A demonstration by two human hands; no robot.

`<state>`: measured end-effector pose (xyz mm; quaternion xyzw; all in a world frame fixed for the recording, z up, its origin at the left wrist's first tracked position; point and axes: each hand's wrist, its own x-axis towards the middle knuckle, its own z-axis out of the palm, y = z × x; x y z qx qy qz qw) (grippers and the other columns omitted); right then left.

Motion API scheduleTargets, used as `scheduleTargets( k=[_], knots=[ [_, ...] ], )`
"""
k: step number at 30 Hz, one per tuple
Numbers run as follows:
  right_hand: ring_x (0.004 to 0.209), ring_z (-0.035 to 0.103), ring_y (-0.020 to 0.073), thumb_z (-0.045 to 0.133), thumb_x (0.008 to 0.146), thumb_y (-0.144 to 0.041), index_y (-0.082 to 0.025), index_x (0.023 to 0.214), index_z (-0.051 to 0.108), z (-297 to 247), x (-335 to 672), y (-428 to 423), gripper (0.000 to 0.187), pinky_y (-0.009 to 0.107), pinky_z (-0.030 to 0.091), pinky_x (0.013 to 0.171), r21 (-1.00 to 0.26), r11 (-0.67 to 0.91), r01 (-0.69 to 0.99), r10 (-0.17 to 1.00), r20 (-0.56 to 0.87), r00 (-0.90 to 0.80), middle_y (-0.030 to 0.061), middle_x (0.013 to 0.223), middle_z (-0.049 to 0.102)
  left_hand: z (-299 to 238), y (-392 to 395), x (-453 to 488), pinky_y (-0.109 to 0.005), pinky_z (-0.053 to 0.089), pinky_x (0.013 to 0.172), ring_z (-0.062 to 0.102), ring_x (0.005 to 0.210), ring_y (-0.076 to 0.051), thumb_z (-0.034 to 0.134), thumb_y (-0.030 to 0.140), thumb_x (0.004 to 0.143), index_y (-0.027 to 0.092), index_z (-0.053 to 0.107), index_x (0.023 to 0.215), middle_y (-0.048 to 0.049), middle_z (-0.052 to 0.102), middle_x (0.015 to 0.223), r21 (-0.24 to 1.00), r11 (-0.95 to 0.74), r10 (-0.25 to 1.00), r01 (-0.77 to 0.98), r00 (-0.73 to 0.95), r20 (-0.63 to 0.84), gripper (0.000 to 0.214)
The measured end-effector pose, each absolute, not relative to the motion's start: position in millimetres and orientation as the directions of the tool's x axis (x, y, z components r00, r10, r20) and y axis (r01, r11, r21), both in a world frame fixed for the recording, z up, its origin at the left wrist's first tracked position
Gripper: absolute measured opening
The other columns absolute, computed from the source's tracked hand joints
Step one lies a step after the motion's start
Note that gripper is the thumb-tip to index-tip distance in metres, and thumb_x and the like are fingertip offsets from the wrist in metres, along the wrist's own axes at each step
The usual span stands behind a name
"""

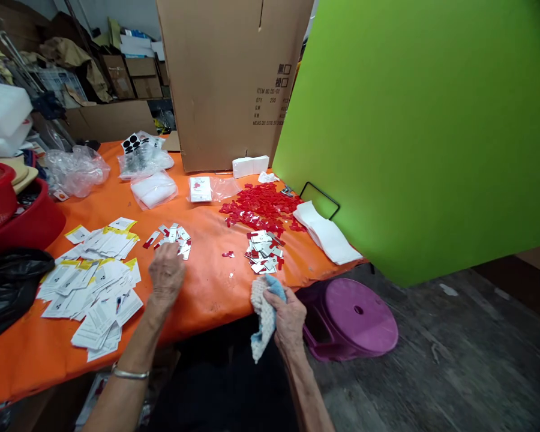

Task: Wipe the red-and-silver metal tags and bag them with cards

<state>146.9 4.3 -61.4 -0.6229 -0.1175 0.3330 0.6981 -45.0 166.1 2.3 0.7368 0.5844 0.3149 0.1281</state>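
Left hand point(166, 275), fingers bunched, whether pinching hidden, lies just below the small white-and-red tags point(173, 238) at frame centre; right hand point(289, 318) grips a blue-and-white knitted cloth point(264, 315).

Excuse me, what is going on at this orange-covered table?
A person's right hand grips a crumpled white-and-blue cloth at the table edge, while the left hand is beside a small scatter of silver-and-red pieces on the orange cover. A heap of small red pieces and loose white printed cards lie nearby.
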Motion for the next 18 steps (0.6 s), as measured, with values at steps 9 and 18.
scheduleTargets(
  k=[9,18],
  knots=[
    [0.051,0.046,0.0106,0.071,0.056,-0.028,-0.017,0.073,0.066,-59,152,6,0.021,0.022,0.039,0.05,-0.936,-0.151,-0.318,0.709,-0.326,0.625,-0.0069,0.055,0.053,-25,181,126,-0.04,0.033,0.092,0.046,0.106,-0.026,0.048,0.01,0.07,0.017,0.058,0.094,-0.0111,0.058,0.106,0.599,-0.524,0.816,0.606,0.559,0.147,0.027],
    [0.057,0.048,0.0121,0.071,0.057,-0.03,-0.017,0.079,0.068,-64,152,8,0.025,0.022,0.04,0.054,-0.962,-0.117,-0.247,0.7,-0.257,0.666,-0.005,0.059,0.056,-42,215,131,-0.03,0.04,0.068,0.053,0.072,-0.019,0.058,0.005,0.05,0.017,0.063,0.07,-0.001,0.059,0.065,0.757,-0.394,0.803,0.521,0.596,0.009,0.023]
  ],
)
